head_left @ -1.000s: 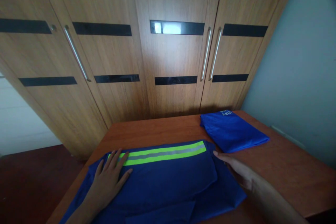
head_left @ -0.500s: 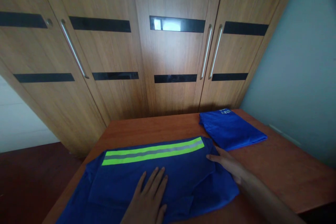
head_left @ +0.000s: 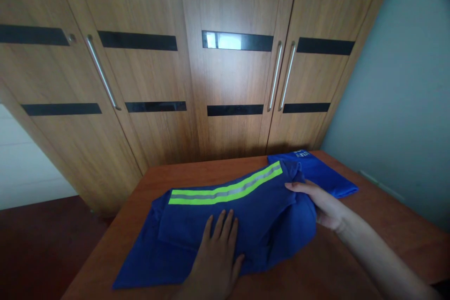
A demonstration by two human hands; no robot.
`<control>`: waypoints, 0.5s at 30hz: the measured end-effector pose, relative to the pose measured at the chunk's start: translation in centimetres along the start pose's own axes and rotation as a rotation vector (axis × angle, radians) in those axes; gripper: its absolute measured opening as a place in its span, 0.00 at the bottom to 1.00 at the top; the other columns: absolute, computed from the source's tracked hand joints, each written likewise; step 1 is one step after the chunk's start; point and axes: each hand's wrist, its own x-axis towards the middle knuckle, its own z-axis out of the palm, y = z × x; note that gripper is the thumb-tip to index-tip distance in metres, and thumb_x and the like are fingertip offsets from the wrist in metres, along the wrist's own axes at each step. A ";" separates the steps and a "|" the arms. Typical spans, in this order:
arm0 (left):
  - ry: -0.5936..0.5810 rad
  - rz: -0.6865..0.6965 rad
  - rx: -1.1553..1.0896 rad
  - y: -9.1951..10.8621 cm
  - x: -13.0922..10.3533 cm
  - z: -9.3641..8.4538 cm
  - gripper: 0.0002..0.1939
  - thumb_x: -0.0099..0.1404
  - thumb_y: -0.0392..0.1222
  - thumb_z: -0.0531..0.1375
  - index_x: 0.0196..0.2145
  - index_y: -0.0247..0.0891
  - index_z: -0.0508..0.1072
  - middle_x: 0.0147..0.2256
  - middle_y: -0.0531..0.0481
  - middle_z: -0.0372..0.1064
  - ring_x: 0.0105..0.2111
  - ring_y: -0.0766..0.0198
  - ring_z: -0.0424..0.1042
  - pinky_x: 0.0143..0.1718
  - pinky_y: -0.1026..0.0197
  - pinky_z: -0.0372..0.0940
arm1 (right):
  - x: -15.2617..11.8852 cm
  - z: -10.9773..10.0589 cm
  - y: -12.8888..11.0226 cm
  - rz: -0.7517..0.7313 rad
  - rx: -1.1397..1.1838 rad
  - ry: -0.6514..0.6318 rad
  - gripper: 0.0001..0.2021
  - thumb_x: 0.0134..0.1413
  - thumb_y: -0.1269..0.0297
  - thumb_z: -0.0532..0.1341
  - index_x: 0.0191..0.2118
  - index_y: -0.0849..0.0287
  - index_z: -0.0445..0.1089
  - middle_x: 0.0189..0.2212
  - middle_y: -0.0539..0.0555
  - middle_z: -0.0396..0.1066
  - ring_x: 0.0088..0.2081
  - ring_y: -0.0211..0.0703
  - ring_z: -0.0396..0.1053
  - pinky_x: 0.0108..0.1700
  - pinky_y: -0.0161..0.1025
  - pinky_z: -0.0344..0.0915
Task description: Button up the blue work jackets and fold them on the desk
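A dark blue garment [head_left: 260, 215] with a yellow-green and grey reflective strip [head_left: 225, 191] lies on the reddish-brown table [head_left: 190, 171]. My left hand [head_left: 220, 248] rests on the middle of the garment, fingers spread. At the garment's right end, my right hand [head_left: 316, 197] grips the fabric between thumb and fingers, and that end is lifted off the table. Part of the right hand's fingers is hidden behind the cloth. The garment's left part lies on the table, its lower edge slanting to a corner.
A folded brighter blue cloth [head_left: 325, 176] with pale lettering lies at the back right of the table, partly behind the lifted garment. Behind the table stands a wooden wardrobe [head_left: 232, 79] with metal handles. A pale wall [head_left: 397, 117] is on the right.
My right hand has raised the garment's right end and moved slightly right. The garment has shifted right, with its left edge drawn in. My left hand has moved a little right and up.
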 end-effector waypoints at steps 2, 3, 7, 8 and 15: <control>-0.011 0.008 -0.027 0.8 1.1 0.1 0.32 0.66 0.50 0.49 0.65 0.36 0.52 0.66 0.41 0.45 0.65 0.46 0.43 0.62 0.38 0.44 | -0.1 0.8 -0.7 -0.027 -0.021 -0.022 0.19 0.47 0.65 0.68 0.47 0.61 0.70 0.37 0.56 0.79 0.36 0.48 0.77 0.43 0.43 0.73; -0.019 0.011 -0.041 1.0 1.5 0.0 0.32 0.66 0.50 0.49 0.65 0.36 0.53 0.66 0.41 0.45 0.65 0.46 0.44 0.62 0.38 0.44 | 0.1 1.3 -0.9 -0.038 -0.028 -0.031 0.19 0.47 0.66 0.67 0.47 0.61 0.70 0.37 0.56 0.78 0.36 0.48 0.77 0.43 0.43 0.73; -0.036 0.025 -0.074 1.7 2.7 -1.2 0.31 0.66 0.51 0.50 0.63 0.35 0.57 0.65 0.39 0.49 0.64 0.45 0.46 0.62 0.39 0.45 | 1.4 3.1 -1.1 -0.076 -0.034 -0.033 0.15 0.47 0.69 0.66 0.44 0.63 0.71 0.35 0.56 0.79 0.33 0.45 0.77 0.42 0.42 0.73; -0.026 0.032 -0.074 1.9 2.7 -1.6 0.31 0.66 0.50 0.50 0.62 0.34 0.58 0.64 0.39 0.51 0.64 0.45 0.47 0.62 0.39 0.45 | 1.8 3.3 -1.1 -0.080 -0.024 -0.027 0.14 0.48 0.69 0.66 0.43 0.63 0.71 0.34 0.56 0.79 0.32 0.45 0.77 0.42 0.41 0.73; 0.132 0.002 -0.056 4.8 -0.2 0.3 0.19 0.66 0.43 0.55 0.53 0.39 0.70 0.49 0.43 0.72 0.47 0.52 0.69 0.47 0.52 0.63 | 2.9 2.6 -1.2 -0.066 0.021 0.030 0.10 0.49 0.68 0.65 0.40 0.62 0.71 0.30 0.55 0.79 0.29 0.44 0.77 0.35 0.38 0.74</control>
